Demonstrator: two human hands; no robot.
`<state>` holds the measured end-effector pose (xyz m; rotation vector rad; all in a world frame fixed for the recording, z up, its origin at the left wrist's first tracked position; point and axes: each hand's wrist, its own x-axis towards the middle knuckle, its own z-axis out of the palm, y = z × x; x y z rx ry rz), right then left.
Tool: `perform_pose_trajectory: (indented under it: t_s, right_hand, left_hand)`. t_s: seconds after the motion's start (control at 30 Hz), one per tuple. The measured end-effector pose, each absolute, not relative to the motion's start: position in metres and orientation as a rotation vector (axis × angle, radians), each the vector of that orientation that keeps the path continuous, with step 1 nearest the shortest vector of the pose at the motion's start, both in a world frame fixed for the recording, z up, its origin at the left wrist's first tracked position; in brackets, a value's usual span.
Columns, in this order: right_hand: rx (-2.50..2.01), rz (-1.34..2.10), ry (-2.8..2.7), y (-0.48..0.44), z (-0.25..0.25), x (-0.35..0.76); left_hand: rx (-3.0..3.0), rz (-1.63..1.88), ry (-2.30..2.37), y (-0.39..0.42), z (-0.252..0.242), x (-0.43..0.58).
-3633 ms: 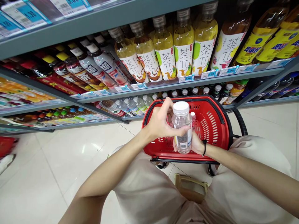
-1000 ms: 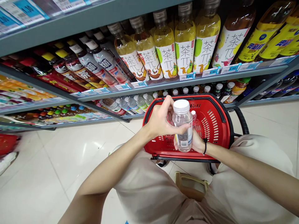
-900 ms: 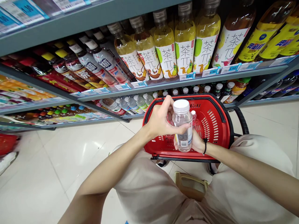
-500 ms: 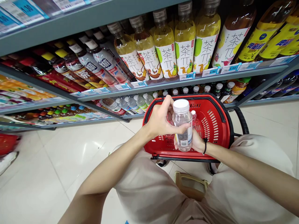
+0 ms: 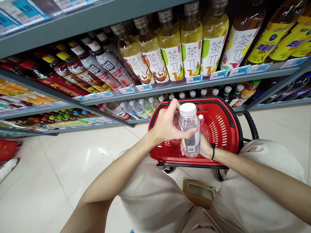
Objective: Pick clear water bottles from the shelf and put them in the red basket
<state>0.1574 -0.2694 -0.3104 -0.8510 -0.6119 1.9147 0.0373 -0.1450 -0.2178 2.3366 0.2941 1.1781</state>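
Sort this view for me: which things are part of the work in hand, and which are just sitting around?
In hand:
- clear bottle, white cap, gripped by the left hand and the right hand
- red basket, directly below the bottle

Sitting around:
- tea bottles on the shelf
- water bottles on the lower shelf
- price tags along the shelf edge

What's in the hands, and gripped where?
A clear white-capped bottle: left hand wraps its upper body below the cap, right hand holds its lower body from behind.

Grey shelf [image 5: 243,79]: tea bottles [image 5: 191,48] upright, rowed. Lower shelf [image 5: 279,104]: water bottles [image 5: 138,108]. Tiled floor [image 5: 73,161]: red basket [image 5: 223,132] standing.
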Motion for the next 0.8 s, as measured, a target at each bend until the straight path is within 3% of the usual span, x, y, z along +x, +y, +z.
perform_pose_trajectory:
  t_s: [0.8]
  right_hand:
    - [-0.888, 1.953, -0.594, -0.2687, -0.3056, 0.1579]
  left_hand:
    - [2.358, 1.177, 0.365, -0.1448, -0.2222, 0.0364]
